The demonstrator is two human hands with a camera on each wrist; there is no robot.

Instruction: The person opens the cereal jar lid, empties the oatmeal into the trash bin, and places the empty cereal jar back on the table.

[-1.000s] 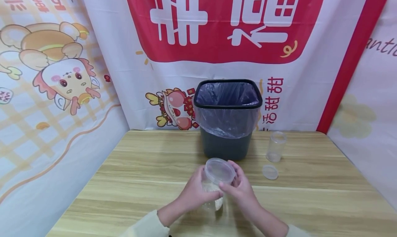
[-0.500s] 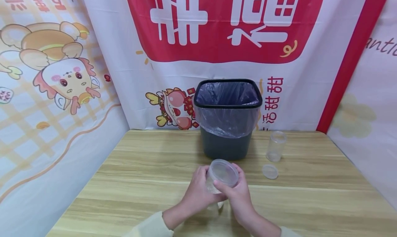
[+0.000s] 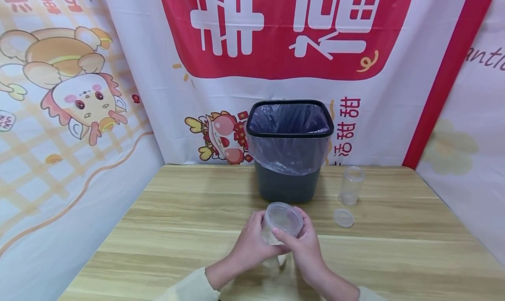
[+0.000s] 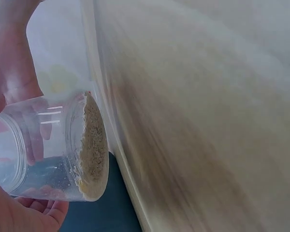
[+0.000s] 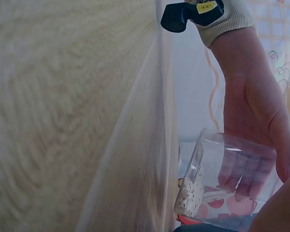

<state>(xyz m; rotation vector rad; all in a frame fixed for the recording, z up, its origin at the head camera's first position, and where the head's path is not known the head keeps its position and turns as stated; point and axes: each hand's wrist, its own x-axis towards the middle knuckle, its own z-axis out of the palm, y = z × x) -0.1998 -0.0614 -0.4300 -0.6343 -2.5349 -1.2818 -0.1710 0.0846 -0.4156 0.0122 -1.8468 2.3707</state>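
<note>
A clear plastic jar (image 3: 269, 236) with a round translucent lid (image 3: 285, 218) on top is held between both hands near the front of the table. Pale grainy stuff (image 4: 94, 145) lies heaped to one side at its bottom; the kind cannot be told. My left hand (image 3: 250, 239) wraps the jar's left side, thumb across the front. On the right side, my right hand (image 3: 301, 242) grips the lid's edge, thumb at the near rim. In the right wrist view, the left hand's fingers show through the clear wall. Whether the jar's bottom touches the wood is unclear.
A dark bin (image 3: 288, 187) lined with a plastic bag stands behind the hands. Right of it are a second clear jar (image 3: 351, 189), without a lid, and a loose translucent lid (image 3: 343, 218) lying flat. Printed cloth (image 3: 221, 90) hangs behind the wooden table (image 3: 177, 231).
The hands and jar shifted slightly right, and the right hand's thumb moved round to the lid's near edge. Over the last half second almost nothing moved.
</note>
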